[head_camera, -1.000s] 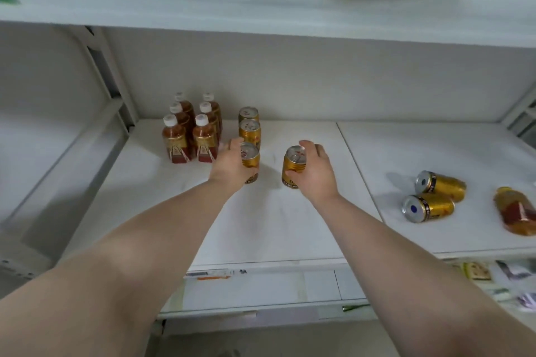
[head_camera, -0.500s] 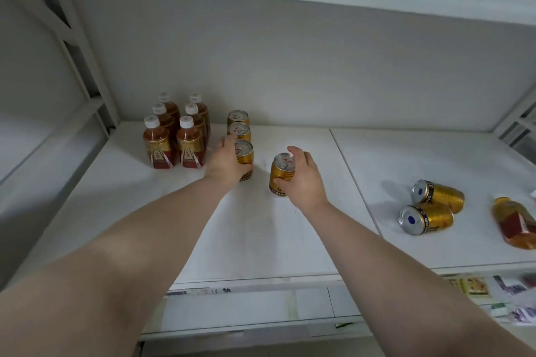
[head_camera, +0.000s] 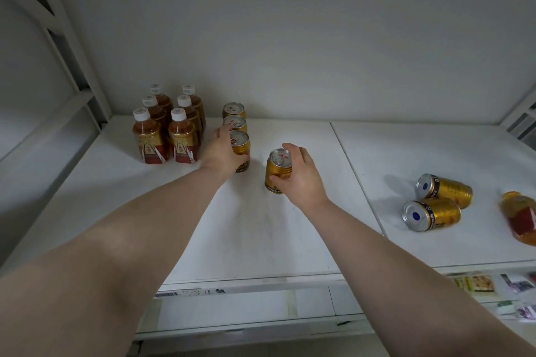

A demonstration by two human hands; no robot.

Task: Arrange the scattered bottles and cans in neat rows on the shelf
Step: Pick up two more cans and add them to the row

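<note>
Several brown tea bottles (head_camera: pixel 150 139) with white caps stand in two rows at the back left of the white shelf (head_camera: pixel 261 240). Right of them three gold cans stand in a line front to back. My left hand (head_camera: pixel 223 153) wraps the front can of that line (head_camera: pixel 241 143). My right hand (head_camera: pixel 301 177) grips a separate upright gold can (head_camera: pixel 277 168) a little to the right. Two more gold cans (head_camera: pixel 443 190) (head_camera: pixel 432 214) lie on their sides on the right shelf panel, and a tea bottle (head_camera: pixel 522 217) lies at the right edge, partly cut off.
The grey back wall stands behind the rows. A metal upright and bracket (head_camera: pixel 66 46) close off the left side. Price labels and stickers (head_camera: pixel 478 284) run along the shelf's front lip. Bare shelf surface lies between my arms and between the standing cans and the fallen ones.
The camera has tilted down and closer, so the upper shelf has left the view. Both hands hold the same cans; the right-hand can stays just right of the line.
</note>
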